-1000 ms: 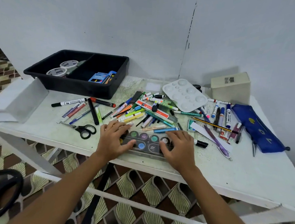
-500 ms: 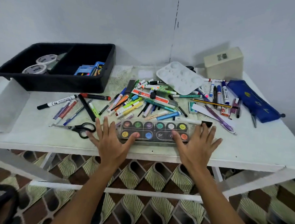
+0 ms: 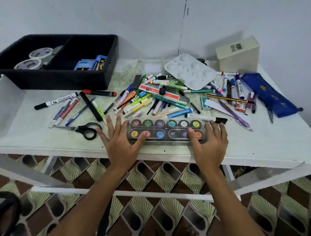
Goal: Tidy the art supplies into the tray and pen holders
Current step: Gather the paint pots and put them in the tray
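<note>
Where hands (image 3: 165,145) flank it, twelve-colour paint box (image 3: 165,130).

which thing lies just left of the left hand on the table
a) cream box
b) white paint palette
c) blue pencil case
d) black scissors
d: the black scissors lie on the table right beside the left hand, its little finger close to their handle loops.

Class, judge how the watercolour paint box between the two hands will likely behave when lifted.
The paint box looks like rigid clear plastic, so it should stay stiff. Long and flat, it suits support at both ends, where the left hand and right hand sit. Its smooth lid may be slippery.
</note>
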The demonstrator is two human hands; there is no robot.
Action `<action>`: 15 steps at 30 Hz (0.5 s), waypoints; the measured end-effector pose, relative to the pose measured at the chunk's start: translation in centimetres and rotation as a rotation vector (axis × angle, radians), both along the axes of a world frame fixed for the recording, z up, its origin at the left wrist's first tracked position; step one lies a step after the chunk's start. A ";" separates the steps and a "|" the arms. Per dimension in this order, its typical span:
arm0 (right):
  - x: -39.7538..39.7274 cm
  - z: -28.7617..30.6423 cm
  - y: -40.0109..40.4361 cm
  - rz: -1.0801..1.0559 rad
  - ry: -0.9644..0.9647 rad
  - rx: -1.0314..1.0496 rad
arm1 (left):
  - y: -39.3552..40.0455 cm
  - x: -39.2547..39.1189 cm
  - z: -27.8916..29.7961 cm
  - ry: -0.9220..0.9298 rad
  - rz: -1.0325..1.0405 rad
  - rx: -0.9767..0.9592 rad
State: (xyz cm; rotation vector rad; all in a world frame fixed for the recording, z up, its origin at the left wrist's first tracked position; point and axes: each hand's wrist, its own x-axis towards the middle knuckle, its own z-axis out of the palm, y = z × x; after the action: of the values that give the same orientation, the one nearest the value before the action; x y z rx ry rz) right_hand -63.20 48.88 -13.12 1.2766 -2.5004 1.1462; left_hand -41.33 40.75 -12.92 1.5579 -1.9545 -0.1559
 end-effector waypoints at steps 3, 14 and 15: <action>0.1 0.1 -0.1 0.010 -0.002 -0.033 | -0.1 0.0 -0.1 0.029 -0.019 -0.004; 0.4 0.6 0.0 0.050 -0.043 -0.075 | -0.4 0.2 1.0 -0.058 -0.173 -0.023; 0.4 0.7 0.1 0.053 -0.047 -0.068 | -0.6 0.0 1.5 -0.137 -0.225 -0.070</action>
State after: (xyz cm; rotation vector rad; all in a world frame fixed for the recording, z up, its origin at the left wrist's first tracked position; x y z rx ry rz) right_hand -62.85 48.94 -12.42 1.3205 -2.4514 1.2757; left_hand -41.31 40.12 -11.41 1.3319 -2.2164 -0.0737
